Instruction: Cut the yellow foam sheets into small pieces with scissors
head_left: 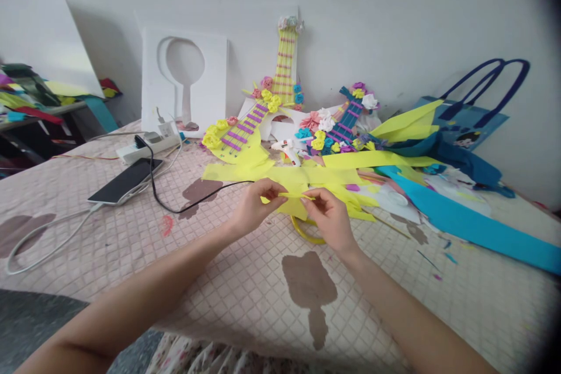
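Observation:
Between my hands a small piece of yellow crepe paper [293, 205] is stretched above the table. My left hand [259, 205] pinches its left end between thumb and fingertips. At the other end, my right hand [329, 216] grips it the same way. Beneath and behind lie more yellow paper strips [245, 173]. A yellow ring-like handle [307, 235] shows partly under the paper, close to my right hand; the rest of it is hidden. The white hot glue gun [289, 152] rests just beyond the strips.
Behind stand decorated paper guitar shapes [287, 64] with paper flowers. A white board with a cut-out [214, 82] leans on the wall. A phone [125, 180], cables and a power strip [151, 143] lie left. Blue paper [477, 228] and a blue bag [491, 123] are right.

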